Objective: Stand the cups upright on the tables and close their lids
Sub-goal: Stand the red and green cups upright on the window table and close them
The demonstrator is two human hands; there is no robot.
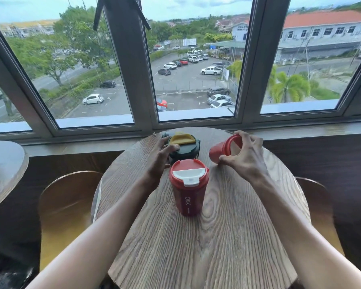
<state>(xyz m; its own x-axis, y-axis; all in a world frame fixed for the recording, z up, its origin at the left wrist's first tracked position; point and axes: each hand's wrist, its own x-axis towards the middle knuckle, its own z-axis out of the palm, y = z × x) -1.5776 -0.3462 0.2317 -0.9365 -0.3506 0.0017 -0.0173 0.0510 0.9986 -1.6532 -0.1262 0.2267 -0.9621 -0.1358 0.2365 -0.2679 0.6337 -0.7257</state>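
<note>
On the round table (217, 236), at 1 o'clock from the upright red cup (188, 197), a second red cup (220, 152) lies tilted. The right hand (245, 158) is closed around its rim end. The left hand (162, 153) rests fingers-curled on the green cup (183, 150) at 12 o'clock. These cups appear rigid, light and smooth; grasp around the mid-body, not the lid.

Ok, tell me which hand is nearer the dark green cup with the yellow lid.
Left. The left hand grips the dark green cup with the yellow lid on its side nearest it, while the right hand is off to the other side, holding the tilted red cup.
</note>
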